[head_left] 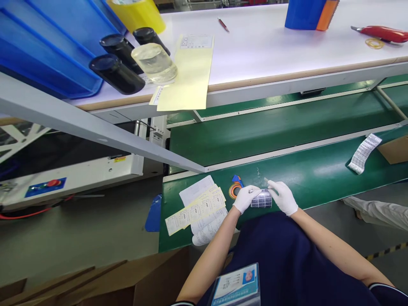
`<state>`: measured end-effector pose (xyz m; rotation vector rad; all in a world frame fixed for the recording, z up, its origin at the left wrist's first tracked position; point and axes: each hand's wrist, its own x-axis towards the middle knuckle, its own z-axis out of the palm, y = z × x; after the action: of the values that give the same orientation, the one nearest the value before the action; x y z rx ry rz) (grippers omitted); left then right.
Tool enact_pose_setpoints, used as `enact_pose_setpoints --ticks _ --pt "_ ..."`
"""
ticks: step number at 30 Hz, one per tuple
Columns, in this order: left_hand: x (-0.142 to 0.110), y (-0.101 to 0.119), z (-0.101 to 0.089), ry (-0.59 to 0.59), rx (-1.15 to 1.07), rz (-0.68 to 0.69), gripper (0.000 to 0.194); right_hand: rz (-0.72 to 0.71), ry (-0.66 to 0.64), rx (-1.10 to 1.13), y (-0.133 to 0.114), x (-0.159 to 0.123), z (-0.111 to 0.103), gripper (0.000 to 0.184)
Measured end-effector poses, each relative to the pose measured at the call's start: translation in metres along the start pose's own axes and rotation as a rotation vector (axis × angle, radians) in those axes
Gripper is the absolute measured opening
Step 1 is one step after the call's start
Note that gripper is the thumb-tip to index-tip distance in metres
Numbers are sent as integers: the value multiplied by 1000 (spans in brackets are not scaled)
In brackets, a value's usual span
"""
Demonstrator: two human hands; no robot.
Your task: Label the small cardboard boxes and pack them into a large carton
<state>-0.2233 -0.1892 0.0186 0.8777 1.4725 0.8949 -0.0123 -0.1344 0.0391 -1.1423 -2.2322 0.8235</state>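
My left hand (246, 198), in a white glove, pinches the upper left side of a strip of labels (262, 200), silvery with a dark grid. At the strip's right side, my right hand (283, 198), also gloved, has its thumb and fingers closed on the upper edge. The strip is curved and lies low over the green bench (306, 178). A tape dispenser (236, 187) in blue and orange stands just left of my left hand. Further left are yellow label sheets (197, 211) and printed white papers (208, 225), partly overlapping.
Another label strip (364, 154) curls near a cardboard box (395, 149) on the right. The raised white shelf (255, 55) holds black cylinders (117, 74), a clear tape roll (154, 62), blue bins (47, 46) and a red-handled tool (384, 33). A slanted grey post (102, 138) stands left. A person's leg (376, 210) shows right.
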Motion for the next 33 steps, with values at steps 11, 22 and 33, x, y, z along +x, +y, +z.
enact_pose_setpoints --ticks 11,22,33 --pt "-2 0 -10 -45 89 -27 41 15 -3 -37 -11 6 3 42" --pt "-6 23 -6 -21 149 -79 60 26 -30 -139 -8 6 4 33" --pt "-4 8 -10 -58 93 -96 42 -22 -12 -222 -2 7 9 28"
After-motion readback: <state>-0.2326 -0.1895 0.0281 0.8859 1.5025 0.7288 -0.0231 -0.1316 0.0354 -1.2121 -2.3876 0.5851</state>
